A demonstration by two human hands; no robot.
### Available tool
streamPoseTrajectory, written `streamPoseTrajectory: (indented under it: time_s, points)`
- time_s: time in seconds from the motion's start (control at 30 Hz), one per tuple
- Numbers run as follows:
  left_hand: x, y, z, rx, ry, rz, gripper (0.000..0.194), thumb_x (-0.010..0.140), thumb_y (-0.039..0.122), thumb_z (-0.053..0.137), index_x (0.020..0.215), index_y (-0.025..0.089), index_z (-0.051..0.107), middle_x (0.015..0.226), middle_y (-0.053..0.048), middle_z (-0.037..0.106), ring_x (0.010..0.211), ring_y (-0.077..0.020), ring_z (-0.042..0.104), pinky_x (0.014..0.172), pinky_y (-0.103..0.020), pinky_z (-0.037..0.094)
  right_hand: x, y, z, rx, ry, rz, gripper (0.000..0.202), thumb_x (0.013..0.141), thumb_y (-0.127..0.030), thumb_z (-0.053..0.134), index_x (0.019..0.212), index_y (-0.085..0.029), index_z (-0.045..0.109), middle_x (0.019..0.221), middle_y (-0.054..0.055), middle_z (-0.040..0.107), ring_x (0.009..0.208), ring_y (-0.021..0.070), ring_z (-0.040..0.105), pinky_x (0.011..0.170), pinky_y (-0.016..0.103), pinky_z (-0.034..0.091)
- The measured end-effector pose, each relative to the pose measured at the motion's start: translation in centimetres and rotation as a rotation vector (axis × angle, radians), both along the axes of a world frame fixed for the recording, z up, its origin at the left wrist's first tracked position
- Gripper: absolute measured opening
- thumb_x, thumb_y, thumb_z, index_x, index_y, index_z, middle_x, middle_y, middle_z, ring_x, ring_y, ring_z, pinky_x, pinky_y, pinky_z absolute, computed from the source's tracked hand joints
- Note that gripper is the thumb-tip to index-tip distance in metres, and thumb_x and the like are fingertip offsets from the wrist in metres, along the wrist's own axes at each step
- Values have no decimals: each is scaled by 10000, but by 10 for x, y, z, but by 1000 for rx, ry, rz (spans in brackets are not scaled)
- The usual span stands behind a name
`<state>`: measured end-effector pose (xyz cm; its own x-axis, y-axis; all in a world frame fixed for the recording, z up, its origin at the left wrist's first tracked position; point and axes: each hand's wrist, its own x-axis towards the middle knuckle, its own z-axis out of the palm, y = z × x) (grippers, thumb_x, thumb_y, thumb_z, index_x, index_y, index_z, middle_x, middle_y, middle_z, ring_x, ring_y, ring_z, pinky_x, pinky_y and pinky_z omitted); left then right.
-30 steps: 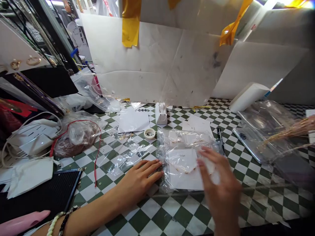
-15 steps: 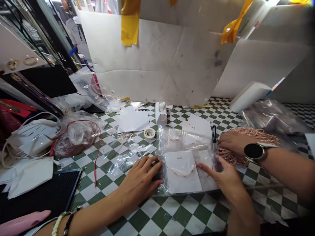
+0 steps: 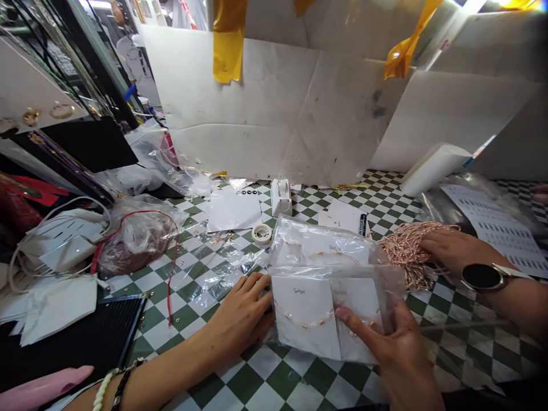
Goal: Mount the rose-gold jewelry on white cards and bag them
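My right hand (image 3: 402,342) grips the right side of a clear plastic bag (image 3: 391,279), thumb on top and the other fingers hidden beneath. White cards (image 3: 302,302) carrying fine beaded chains show through it. The bag is tilted up a little and overlaps another clear bag (image 3: 278,240) of carded chains behind it. My left hand (image 3: 244,308), with bracelets at the wrist, rests with fingers outstretched at the bag's left edge. Its fingertips lie close against the plastic; its thumb is hidden.
Another person's hand (image 3: 454,251), wearing a watch, touches a heap of rose-gold chains (image 3: 411,251) at right. A printed sheet (image 3: 496,222) lies behind it. Farther back are a white tape dispenser (image 3: 281,197) and a tape roll (image 3: 261,233). A bundled plastic bag (image 3: 137,240) sits left.
My right hand has raised the front bag and brought it nearer, exposing the bag behind. The co-worker's hand has shifted right, and a printed sheet has appeared there. My left hand has barely moved.
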<state>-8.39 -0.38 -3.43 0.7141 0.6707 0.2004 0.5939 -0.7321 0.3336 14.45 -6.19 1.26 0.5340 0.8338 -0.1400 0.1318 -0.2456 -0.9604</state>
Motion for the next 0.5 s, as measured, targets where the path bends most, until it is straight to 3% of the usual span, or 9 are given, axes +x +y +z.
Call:
streamPoseTrajectory:
  time_s: [0.1,0.17,0.3,0.37,0.5]
  points:
    - [0,0,2,27,-36,-3,157,887,101,554,1029,168,557,1181,-109,607,1059,-286,569,831,-465,562,-3,2,1,76,6,-69,1072,539,-459,897,1469,-267,399,1298,97,644,1157,295,656,883,353,609]
    - [-1,-1,4,40,-45,3,179,868,83,542,1020,178,553,1161,-99,621,1050,-282,578,833,-459,562,-1,3,1,88,2,-66,1089,514,-435,909,1462,-270,398,1308,98,639,1184,306,640,888,375,610]
    - [-1,-3,6,20,-19,-1,210,839,75,527,996,213,548,1116,-81,636,1028,-274,586,844,-449,558,5,-1,-1,-128,135,20,688,522,-473,886,1102,-179,662,935,98,756,873,311,737,742,388,633]
    - [-1,-3,5,33,-15,-20,234,831,69,515,1019,205,548,1116,-90,633,1028,-275,585,846,-453,554,7,-4,-2,-194,193,20,550,521,-492,879,944,-184,710,870,97,759,813,308,741,703,381,632]
    - [-2,-3,1,71,-35,-38,207,856,75,497,1031,168,558,1093,-102,634,1009,-269,596,826,-437,551,4,-6,-5,-169,197,-46,604,518,-509,874,1030,-223,729,962,104,763,974,349,724,803,425,631]
